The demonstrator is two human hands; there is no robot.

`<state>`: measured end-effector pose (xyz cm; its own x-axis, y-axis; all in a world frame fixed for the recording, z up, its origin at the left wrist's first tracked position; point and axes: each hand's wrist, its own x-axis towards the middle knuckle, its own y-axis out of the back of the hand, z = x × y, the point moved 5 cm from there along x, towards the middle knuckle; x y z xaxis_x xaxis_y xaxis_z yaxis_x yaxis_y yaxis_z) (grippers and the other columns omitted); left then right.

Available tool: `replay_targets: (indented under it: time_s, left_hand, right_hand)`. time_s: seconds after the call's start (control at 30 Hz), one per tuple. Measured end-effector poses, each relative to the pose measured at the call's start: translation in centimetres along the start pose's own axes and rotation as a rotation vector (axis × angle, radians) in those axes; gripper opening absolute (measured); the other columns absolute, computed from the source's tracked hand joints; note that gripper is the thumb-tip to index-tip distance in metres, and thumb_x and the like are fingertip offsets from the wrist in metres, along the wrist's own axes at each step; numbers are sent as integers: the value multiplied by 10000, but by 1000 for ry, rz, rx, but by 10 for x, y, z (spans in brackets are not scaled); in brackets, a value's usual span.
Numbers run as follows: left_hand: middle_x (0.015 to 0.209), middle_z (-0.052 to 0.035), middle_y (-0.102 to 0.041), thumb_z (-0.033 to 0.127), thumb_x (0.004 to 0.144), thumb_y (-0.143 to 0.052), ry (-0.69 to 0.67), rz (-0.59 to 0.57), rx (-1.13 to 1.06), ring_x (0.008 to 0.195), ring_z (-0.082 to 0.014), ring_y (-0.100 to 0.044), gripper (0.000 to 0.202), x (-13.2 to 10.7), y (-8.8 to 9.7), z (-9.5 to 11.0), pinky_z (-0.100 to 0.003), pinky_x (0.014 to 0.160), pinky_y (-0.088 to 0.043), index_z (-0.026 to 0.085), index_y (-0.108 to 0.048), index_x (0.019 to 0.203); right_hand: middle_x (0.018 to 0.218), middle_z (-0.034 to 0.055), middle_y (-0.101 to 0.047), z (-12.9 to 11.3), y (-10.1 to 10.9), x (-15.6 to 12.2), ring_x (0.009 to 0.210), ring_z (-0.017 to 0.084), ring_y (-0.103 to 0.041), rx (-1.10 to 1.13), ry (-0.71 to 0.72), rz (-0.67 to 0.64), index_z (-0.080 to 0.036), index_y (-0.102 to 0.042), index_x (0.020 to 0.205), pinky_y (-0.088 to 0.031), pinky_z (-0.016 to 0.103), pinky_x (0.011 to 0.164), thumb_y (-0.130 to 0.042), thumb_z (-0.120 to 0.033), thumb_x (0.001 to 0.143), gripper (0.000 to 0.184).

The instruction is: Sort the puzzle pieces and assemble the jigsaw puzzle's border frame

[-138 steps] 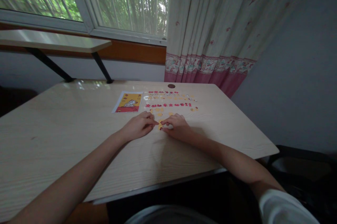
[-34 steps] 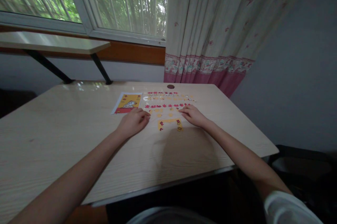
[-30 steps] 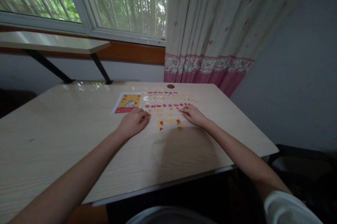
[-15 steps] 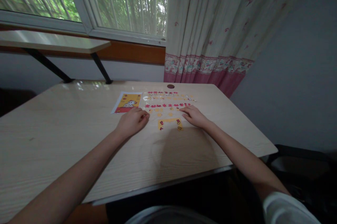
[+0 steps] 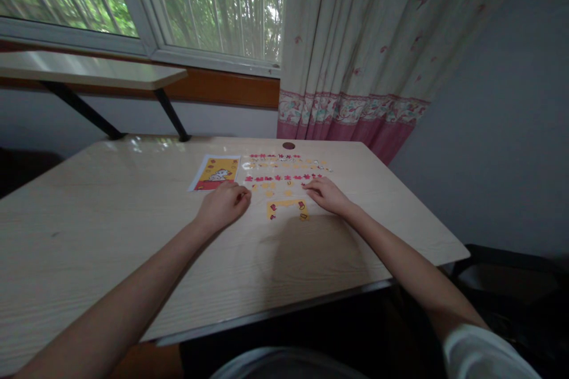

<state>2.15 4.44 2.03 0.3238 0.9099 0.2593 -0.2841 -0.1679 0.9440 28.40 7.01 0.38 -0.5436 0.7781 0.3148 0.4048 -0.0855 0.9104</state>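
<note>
My left hand (image 5: pixel 224 206) rests on the table with its fingers curled in, and no object shows in it. It lies just in front of a picture sheet (image 5: pixel 217 170) of a white cat on yellow and red. My right hand (image 5: pixel 328 194) pinches a small puzzle piece (image 5: pixel 303 185), yellow with red, at its fingertips. Between the hands lies a partly joined yellow puzzle (image 5: pixel 287 204), a top strip with a side running down at each end. Behind it are loose yellow pieces (image 5: pixel 269 193) and a row of red pieces (image 5: pixel 278 178).
Farther back lie more rows of loose pieces (image 5: pixel 275 160), some pale, some red. A round dark cable cap (image 5: pixel 288 146) sits near the table's back edge. A raised shelf (image 5: pixel 93 70) stands at the back left. A patterned curtain (image 5: pixel 351 70) hangs behind the table.
My right fingers have closed in on a small piece and drawn it slightly toward me. My left hand has barely moved.
</note>
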Motion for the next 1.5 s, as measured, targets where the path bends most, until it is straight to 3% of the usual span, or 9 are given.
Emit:
replay_targets:
  time_s: [0.17, 0.37, 0.6, 0.77, 0.9, 1.13, 1.23, 1.33, 1.5]
  left_hand:
    - [841, -80, -632, 382, 841, -378, 24, 13, -11, 855, -238, -568, 344, 1, -3, -5, -316, 701, -451, 187, -658, 878]
    - [972, -93, -580, 382, 853, -377, -65, -13, 11, 937, -243, -540, 394, 3, -10, -2, -332, 773, -450, 208, -601, 1126]
    - [865, -91, -616, 418, 843, -409, -68, 1, 81, 875, -255, -549, 355, 5, -4, 0, -338, 722, -446, 178, -671, 819]
    - [914, -93, -639, 458, 802, -473, 93, 27, 71, 924, -269, -553, 341, 4, 0, -8, -344, 727, -445, 190, -670, 875]
    - [895, -99, -662, 468, 806, -462, 243, -36, 63, 860, -272, -590, 356, 2, 0, -17, -328, 639, -447, 204, -688, 878]
    - [914, -103, -673, 344, 790, -501, 190, -46, -26, 842, -259, -605, 266, 5, 0, -27, -327, 686, -449, 186, -688, 897]
    - [893, -98, -670, 263, 752, -526, 112, -1, -115, 851, -244, -598, 199, 8, 1, -28, -326, 732, -440, 165, -676, 840]
    - [804, -69, -676, 250, 736, -539, 105, 23, -302, 757, -210, -602, 159, 8, -2, -23, -310, 677, -442, 158, -660, 781]
    - [729, -59, -684, 342, 712, -616, 221, -47, -948, 585, -134, -581, 238, 3, -19, 6, -236, 512, -429, 135, -655, 824]
  right_hand:
    - [989, 85, -606, -1, -1, -1, 913, 174, -515, -50, -39, -17, -179, -621, 1095, -384, 318, 853, -473, -246, 869, 278]
    - [1005, 87, -597, -1, -1, -1, 936, 181, -510, -59, -41, -26, -187, -604, 1125, -385, 330, 864, -463, -244, 871, 296]
    - [1134, 92, -595, 0, 2, -2, 1004, 186, -521, -10, -66, -15, -171, -515, 1216, -380, 353, 915, -471, -243, 855, 370]
    - [1125, 89, -611, -1, 6, -4, 966, 179, -552, 14, -88, -30, -152, -510, 1216, -405, 344, 893, -481, -228, 843, 382]
    - [1106, 98, -620, -2, 7, -4, 955, 182, -554, 13, -80, -30, -128, -518, 1209, -415, 335, 881, -486, -227, 839, 384]
    - [1128, 96, -612, -1, 6, -5, 984, 188, -552, 16, -46, -20, -159, -522, 1205, -404, 360, 896, -483, -237, 844, 372]
    - [1117, 96, -619, 0, 6, -6, 978, 190, -555, 11, -31, -7, -152, -530, 1195, -405, 357, 892, -488, -236, 844, 364]
    - [1086, 86, -633, -3, 10, -6, 968, 185, -556, 9, 9, 55, -154, -563, 1149, -405, 343, 883, -485, -228, 847, 321]
    - [905, 63, -671, -34, 17, -6, 851, 162, -574, 29, 113, 261, -175, -644, 978, -412, 310, 821, -491, -274, 857, 219]
